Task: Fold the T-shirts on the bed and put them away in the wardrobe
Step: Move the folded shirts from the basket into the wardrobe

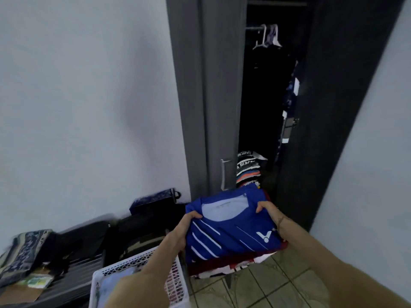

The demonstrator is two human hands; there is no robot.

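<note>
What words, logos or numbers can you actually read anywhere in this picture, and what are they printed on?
Folded blue T-shirt, top of the carried stack: a white emblem, a V over a ring; no letters.
Folded clothes stacked in the wardrobe: white capitals on a dark garment, too blurred and folded to read for certain.
Papers at lower left: print too small to read.
No numbers or signs are legible.

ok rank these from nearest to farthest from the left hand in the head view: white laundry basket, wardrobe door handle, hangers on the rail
1. white laundry basket, just below the left hand.
2. wardrobe door handle, above and right.
3. hangers, high inside the wardrobe.
</note>
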